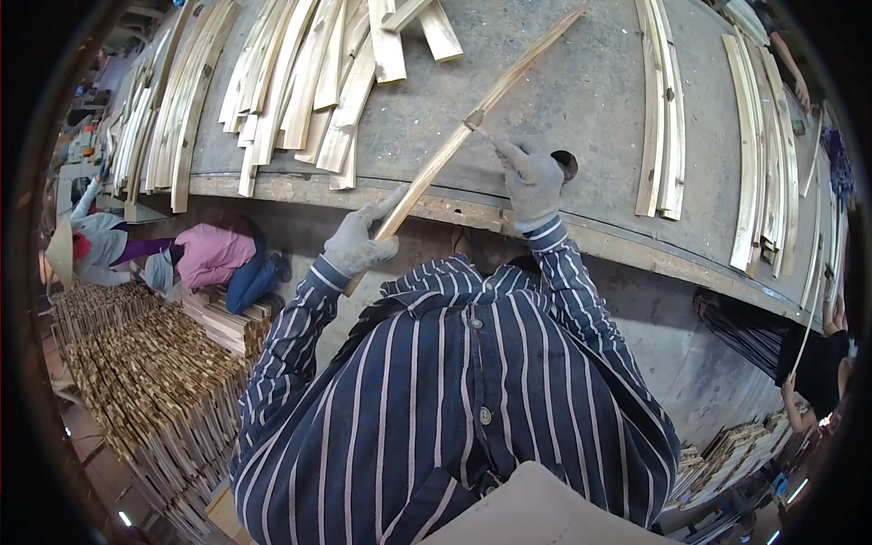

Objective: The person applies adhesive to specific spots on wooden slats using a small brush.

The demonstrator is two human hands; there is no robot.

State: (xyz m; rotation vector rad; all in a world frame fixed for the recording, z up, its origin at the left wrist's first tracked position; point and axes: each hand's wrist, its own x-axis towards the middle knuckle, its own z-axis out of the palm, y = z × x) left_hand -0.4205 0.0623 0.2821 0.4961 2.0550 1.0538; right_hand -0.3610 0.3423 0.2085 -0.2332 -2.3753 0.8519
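A long, narrow wooden strip (525, 65) slants from near my body up over the grey worktable (563, 100). My left hand (360, 240), in a grey glove, is closed around its near end, just off the table's front edge. My right hand (530, 182), also gloved, grips a thin tool whose handle is mostly hidden in the fingers. The tip of this thin tool (482, 133) touches the strip at a dark, knot-like spot (473, 119) about midway along. The exact kind of tool is too small to make out.
Loose wooden strips (309, 82) lie in a pile at the table's back left, with more strips (666, 109) to the right. A round hole (565, 164) opens beside my right hand. Big wood stacks (154, 363) and a person in pink (216, 257) are at left; another person (813, 363) works at right.
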